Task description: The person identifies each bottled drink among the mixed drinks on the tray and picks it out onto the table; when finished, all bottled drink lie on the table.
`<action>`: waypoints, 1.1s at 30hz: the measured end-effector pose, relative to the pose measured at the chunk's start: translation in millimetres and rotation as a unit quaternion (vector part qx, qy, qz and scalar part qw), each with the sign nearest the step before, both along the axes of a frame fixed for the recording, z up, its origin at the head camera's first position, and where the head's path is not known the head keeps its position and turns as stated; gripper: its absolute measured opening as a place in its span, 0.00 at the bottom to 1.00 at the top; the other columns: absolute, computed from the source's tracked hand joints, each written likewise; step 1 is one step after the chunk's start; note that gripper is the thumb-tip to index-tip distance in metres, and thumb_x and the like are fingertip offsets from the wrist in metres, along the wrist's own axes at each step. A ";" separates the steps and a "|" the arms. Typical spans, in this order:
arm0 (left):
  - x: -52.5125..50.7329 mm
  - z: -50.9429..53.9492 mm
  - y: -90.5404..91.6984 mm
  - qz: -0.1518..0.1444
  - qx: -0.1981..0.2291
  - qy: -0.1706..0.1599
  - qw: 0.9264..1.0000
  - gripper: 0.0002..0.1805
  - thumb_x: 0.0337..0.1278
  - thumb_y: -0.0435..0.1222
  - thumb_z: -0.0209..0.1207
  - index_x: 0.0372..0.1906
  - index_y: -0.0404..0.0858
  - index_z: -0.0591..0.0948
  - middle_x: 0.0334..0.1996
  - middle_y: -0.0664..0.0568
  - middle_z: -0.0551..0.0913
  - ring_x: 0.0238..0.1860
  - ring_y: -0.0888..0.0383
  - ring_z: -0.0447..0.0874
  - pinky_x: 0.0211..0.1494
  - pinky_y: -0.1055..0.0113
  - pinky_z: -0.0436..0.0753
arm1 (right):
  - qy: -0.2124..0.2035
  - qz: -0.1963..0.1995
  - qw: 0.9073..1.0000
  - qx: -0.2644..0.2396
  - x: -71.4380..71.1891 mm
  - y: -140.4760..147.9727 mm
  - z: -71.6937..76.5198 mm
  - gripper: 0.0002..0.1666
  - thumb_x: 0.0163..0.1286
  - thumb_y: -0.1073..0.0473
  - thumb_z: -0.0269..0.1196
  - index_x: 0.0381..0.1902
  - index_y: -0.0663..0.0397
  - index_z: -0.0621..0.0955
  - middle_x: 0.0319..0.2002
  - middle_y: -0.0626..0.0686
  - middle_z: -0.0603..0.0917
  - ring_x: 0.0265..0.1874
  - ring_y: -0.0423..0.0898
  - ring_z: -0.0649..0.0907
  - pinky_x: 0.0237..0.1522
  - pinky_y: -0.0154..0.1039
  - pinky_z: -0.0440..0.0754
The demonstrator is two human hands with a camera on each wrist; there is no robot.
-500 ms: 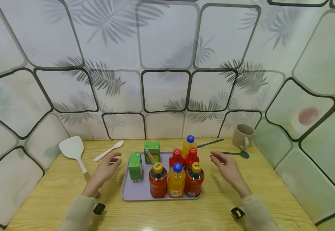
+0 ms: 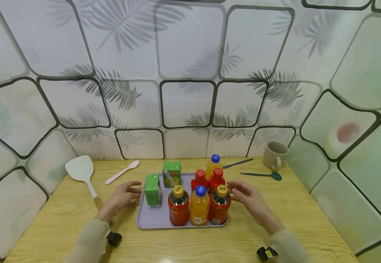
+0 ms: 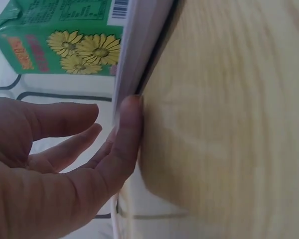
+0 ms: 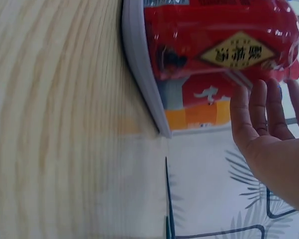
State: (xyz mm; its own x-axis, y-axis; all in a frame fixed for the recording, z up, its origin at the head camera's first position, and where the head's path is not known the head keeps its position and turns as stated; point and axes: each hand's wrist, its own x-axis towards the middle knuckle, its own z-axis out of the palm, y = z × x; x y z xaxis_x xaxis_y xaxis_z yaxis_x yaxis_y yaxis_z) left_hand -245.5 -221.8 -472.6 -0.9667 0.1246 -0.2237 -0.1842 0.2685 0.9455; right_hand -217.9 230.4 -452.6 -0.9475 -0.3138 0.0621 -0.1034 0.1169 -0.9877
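A lilac tray (image 2: 162, 220) carries a green drink carton (image 2: 152, 190) at its left, another carton (image 2: 172, 173) behind and several bottles. Along its front stand a dark drink bottle with a red label (image 2: 178, 212), an orange juice bottle (image 2: 199, 210) and a second dark bottle (image 2: 219, 210). My left hand (image 2: 121, 199) is at the tray's left edge, fingers relaxed; in the left wrist view one fingertip lies against the tray rim (image 3: 144, 45). My right hand (image 2: 249, 199) has loosely bent fingers beside the bottles on the right; whether they touch is unclear. Neither hand grips anything.
Left of the tray lie a white spatula (image 2: 82, 170) with a wooden handle and a pink spoon (image 2: 122, 172). Behind and right are a dark blue utensil (image 2: 237, 163), a dark green spoon (image 2: 266, 175) and a beige mug (image 2: 272, 155). Patterned walls enclose the table.
My right hand has moved left, up to the bottles at the tray's right side. My left hand has come slightly right and down toward the tray's left edge.
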 end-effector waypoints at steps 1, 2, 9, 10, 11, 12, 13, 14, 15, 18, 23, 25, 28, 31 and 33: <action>-0.5 -0.7 0.8 -0.004 -0.002 0.002 1.000 0.28 0.63 0.22 0.51 0.68 0.26 0.64 0.54 0.29 0.75 0.45 0.53 0.80 0.43 0.61 0.85 | 0.003 0.005 1.000 0.003 1.4 -0.9 0.8 0.28 0.75 0.53 0.55 0.66 0.64 0.70 0.54 0.44 0.79 0.53 0.38 0.80 0.54 0.35 0.80; -1.0 -1.6 1.5 -0.010 -0.004 0.005 1.000 0.28 0.62 0.22 0.52 0.68 0.25 0.64 0.53 0.29 0.76 0.45 0.53 0.80 0.43 0.61 0.85 | 0.008 0.013 1.000 0.006 2.9 -1.9 1.4 0.28 0.75 0.54 0.55 0.67 0.63 0.70 0.55 0.43 0.79 0.54 0.38 0.79 0.55 0.34 0.79; -4.4 -5.9 3.5 -0.024 -0.007 0.009 1.000 0.31 0.56 0.21 0.54 0.68 0.25 0.64 0.52 0.30 0.77 0.42 0.55 0.81 0.43 0.63 0.84 | 0.052 0.046 0.997 0.017 10.2 -9.9 0.3 0.31 0.66 0.63 0.64 0.66 0.63 0.70 0.57 0.42 0.77 0.56 0.35 0.76 0.56 0.33 0.78; -4.8 -6.3 3.3 -0.023 -0.007 0.008 1.000 0.32 0.55 0.20 0.54 0.68 0.24 0.65 0.52 0.30 0.77 0.42 0.56 0.81 0.43 0.64 0.84 | 0.060 0.047 0.997 0.021 10.9 -11.0 -0.3 0.32 0.65 0.63 0.65 0.66 0.62 0.71 0.58 0.43 0.77 0.56 0.36 0.76 0.56 0.34 0.78; -5.0 -6.4 3.0 -0.023 -0.007 0.006 1.000 0.32 0.54 0.19 0.53 0.67 0.24 0.65 0.51 0.31 0.77 0.41 0.56 0.80 0.42 0.64 0.84 | 0.066 0.047 0.996 0.026 11.5 -12.3 -0.7 0.33 0.64 0.64 0.66 0.66 0.61 0.71 0.58 0.44 0.76 0.56 0.36 0.76 0.56 0.34 0.78; -5.1 -6.6 2.8 -0.026 -0.006 0.005 1.000 0.32 0.54 0.19 0.53 0.67 0.24 0.64 0.51 0.31 0.77 0.41 0.56 0.80 0.42 0.65 0.84 | 0.071 0.045 0.996 0.033 12.0 -13.4 -1.3 0.33 0.63 0.64 0.67 0.65 0.60 0.72 0.58 0.45 0.75 0.55 0.37 0.76 0.56 0.35 0.78; -5.2 -6.5 2.6 -0.025 -0.005 0.003 1.000 0.32 0.53 0.18 0.53 0.67 0.24 0.65 0.50 0.32 0.77 0.40 0.56 0.80 0.42 0.65 0.84 | 0.074 0.043 0.996 0.039 12.4 -14.6 -1.8 0.34 0.61 0.64 0.68 0.65 0.59 0.72 0.58 0.47 0.75 0.55 0.37 0.76 0.56 0.36 0.78; -5.4 -6.4 2.3 -0.027 -0.005 0.003 1.000 0.33 0.52 0.18 0.54 0.67 0.24 0.65 0.49 0.33 0.77 0.40 0.57 0.79 0.41 0.65 0.84 | 0.077 0.037 0.995 0.047 12.9 -15.7 -2.2 0.34 0.60 0.63 0.69 0.65 0.57 0.73 0.59 0.48 0.74 0.55 0.38 0.76 0.56 0.37 0.77; -5.4 -6.1 2.2 -0.028 -0.004 0.002 1.000 0.34 0.51 0.18 0.54 0.67 0.24 0.65 0.48 0.34 0.78 0.40 0.57 0.79 0.41 0.66 0.84 | 0.079 0.031 0.995 0.053 13.1 -16.9 -2.7 0.35 0.59 0.63 0.70 0.64 0.54 0.74 0.59 0.50 0.74 0.55 0.39 0.75 0.56 0.38 0.77; -5.8 -5.1 2.0 -0.033 -0.007 0.000 0.999 0.35 0.49 0.17 0.54 0.68 0.25 0.65 0.48 0.35 0.77 0.41 0.56 0.78 0.41 0.66 0.84 | 0.087 0.010 0.993 0.075 14.0 -20.4 -4.6 0.37 0.55 0.62 0.74 0.63 0.48 0.75 0.59 0.52 0.73 0.56 0.41 0.74 0.57 0.43 0.76; -6.3 -3.2 1.7 -0.036 -0.007 -0.009 0.999 0.37 0.47 0.17 0.55 0.68 0.26 0.65 0.48 0.36 0.77 0.42 0.55 0.77 0.42 0.66 0.84 | 0.103 -0.021 0.990 0.094 17.1 -26.3 -7.0 0.37 0.50 0.58 0.77 0.60 0.41 0.77 0.56 0.50 0.73 0.57 0.44 0.74 0.58 0.53 0.77; -6.4 -3.1 1.3 -0.033 -0.006 -0.013 0.999 0.37 0.47 0.17 0.55 0.68 0.27 0.65 0.48 0.37 0.77 0.42 0.55 0.77 0.42 0.66 0.84 | 0.107 -0.027 0.990 0.091 18.1 -28.2 -7.9 0.36 0.51 0.58 0.77 0.59 0.42 0.78 0.56 0.51 0.73 0.57 0.46 0.74 0.58 0.56 0.78; -6.2 -3.5 0.9 -0.031 -0.007 -0.017 0.999 0.38 0.46 0.16 0.54 0.69 0.27 0.65 0.48 0.37 0.77 0.42 0.55 0.77 0.42 0.66 0.83 | 0.101 -0.037 0.991 0.079 18.5 -30.3 -9.1 0.35 0.51 0.59 0.76 0.58 0.45 0.79 0.56 0.52 0.73 0.58 0.50 0.73 0.57 0.57 0.78; -5.6 -3.8 1.1 -0.032 -0.008 -0.016 0.999 0.38 0.45 0.16 0.54 0.69 0.27 0.65 0.48 0.37 0.77 0.42 0.55 0.77 0.42 0.66 0.83 | 0.096 -0.045 0.992 0.073 18.9 -31.0 -9.6 0.35 0.51 0.61 0.76 0.59 0.48 0.79 0.56 0.53 0.73 0.58 0.51 0.73 0.58 0.58 0.78; -5.0 -3.7 1.4 -0.032 -0.010 -0.015 0.999 0.38 0.45 0.16 0.54 0.69 0.27 0.65 0.47 0.37 0.77 0.42 0.55 0.77 0.42 0.66 0.83 | 0.103 -0.048 0.991 0.070 19.3 -30.5 -9.9 0.36 0.51 0.61 0.76 0.60 0.51 0.79 0.57 0.54 0.73 0.58 0.50 0.73 0.57 0.59 0.78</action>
State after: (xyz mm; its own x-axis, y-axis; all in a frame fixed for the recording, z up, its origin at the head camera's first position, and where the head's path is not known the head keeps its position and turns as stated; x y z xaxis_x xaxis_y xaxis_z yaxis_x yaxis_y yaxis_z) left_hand -250.5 -220.3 -476.3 -0.9493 0.1817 -0.2565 -0.1949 0.3000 0.9338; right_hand -198.6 199.9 -462.6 -0.9452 -0.2425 0.2188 -0.2825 0.2707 -0.9203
